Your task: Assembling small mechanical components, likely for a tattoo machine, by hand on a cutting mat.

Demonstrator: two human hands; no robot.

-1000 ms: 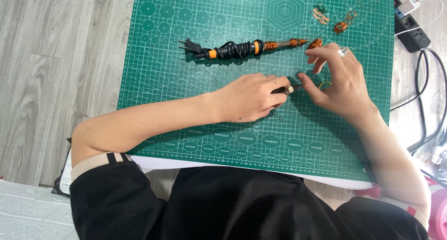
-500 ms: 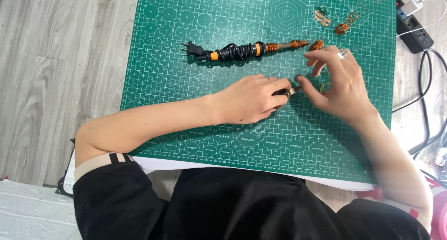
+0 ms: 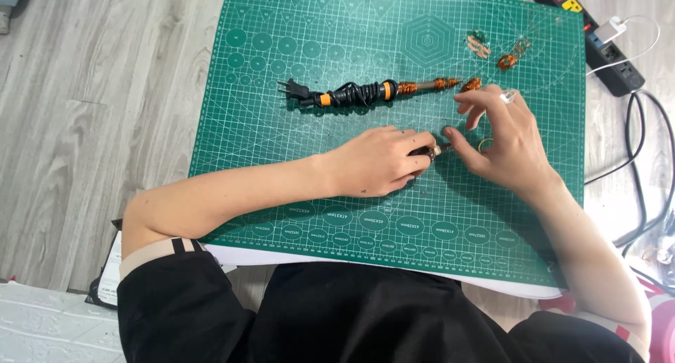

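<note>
1. Left hand (image 3: 376,162) lay on the green cutting mat (image 3: 281,159), fingers curled tight around a small dark tool (image 3: 430,150), its metal tip poking out to the right.
2. Right hand (image 3: 503,141) sat just right of that tip, fingers loosely spread, index fingertip near or touching the tip; cannot tell if anything was pinched.
3. Soldering iron (image 3: 365,92) with its cord wrapped round it lay just beyond both hands, plug end left.
4. Small copper wire coils (image 3: 508,59) lay at the far right of the mat.
5. Power strip (image 3: 598,32) sat off the mat, far right.
</note>
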